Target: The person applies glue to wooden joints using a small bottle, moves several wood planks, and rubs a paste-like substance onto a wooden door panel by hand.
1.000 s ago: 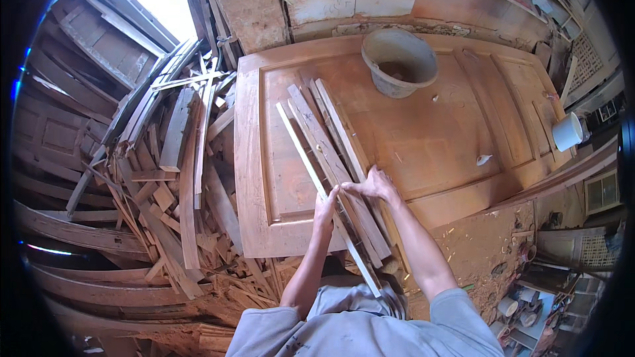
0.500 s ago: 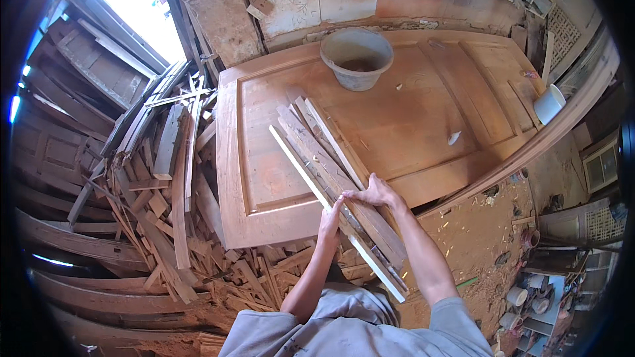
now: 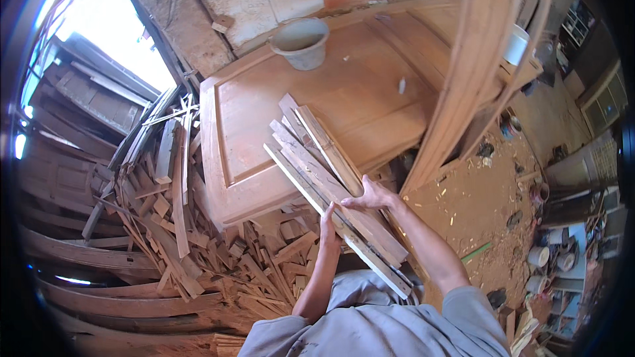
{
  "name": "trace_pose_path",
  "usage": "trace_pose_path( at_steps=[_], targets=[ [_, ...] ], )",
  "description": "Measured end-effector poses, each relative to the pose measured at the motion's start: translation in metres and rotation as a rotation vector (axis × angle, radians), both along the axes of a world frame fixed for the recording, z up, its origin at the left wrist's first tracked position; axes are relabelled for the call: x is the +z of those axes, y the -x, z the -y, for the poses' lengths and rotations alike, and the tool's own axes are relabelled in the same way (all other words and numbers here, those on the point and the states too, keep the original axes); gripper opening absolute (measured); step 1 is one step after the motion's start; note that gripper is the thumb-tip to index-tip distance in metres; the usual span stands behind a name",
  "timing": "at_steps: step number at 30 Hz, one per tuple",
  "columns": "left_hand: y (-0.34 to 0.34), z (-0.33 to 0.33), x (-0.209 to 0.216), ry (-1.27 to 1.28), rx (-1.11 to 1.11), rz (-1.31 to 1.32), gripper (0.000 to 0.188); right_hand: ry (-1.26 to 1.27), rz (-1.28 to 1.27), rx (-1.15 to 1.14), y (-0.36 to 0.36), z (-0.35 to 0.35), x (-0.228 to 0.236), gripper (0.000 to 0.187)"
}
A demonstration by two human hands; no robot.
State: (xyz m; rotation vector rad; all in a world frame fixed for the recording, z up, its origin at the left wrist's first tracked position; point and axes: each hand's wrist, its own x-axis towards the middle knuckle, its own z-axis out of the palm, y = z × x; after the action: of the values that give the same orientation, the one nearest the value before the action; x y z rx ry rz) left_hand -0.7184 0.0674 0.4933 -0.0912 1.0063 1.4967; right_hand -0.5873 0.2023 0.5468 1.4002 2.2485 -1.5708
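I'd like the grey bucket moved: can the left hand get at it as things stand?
Probably not: the left hand is gripping the bundle of wooden strips, and the grey bucket stands well beyond it, toward the panelled door's far edge.

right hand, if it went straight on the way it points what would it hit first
The bundle of wooden strips: the right hand grips its right side and points up and left across it. Beyond that, the panelled door looks next in line, though depth is hard to judge.

Hands (image 3: 372,196) partly hidden; white pail (image 3: 517,45) seemingly too.
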Motion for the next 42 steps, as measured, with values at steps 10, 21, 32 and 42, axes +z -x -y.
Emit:
trace_pose_path(
  at_steps=[10,21,32,42],
  targets=[
    [-0.139,0.063,0.052,-0.162,-0.042,-0.312,0.051,-0.274,-0.23,-0.082,-0.158,0.082,0.082,0.109],
    [-0.234,0.074,0.103,-0.592,-0.496,-0.665,0.071,-0.572,-0.356,-0.59,-0.308,0.208,0.138,0.107],
    [-0.433,-0.05,0.187,-1.129,-1.484,-0.599,0.051,-0.956,-0.564,-1.436,-0.428,0.233,0.11,0.108],
    [-0.681,-0.142,0.148,-1.592,-2.119,-0.611,0.068,-1.005,-0.791,-2.164,-0.523,0.165,0.021,0.082]
  ],
)
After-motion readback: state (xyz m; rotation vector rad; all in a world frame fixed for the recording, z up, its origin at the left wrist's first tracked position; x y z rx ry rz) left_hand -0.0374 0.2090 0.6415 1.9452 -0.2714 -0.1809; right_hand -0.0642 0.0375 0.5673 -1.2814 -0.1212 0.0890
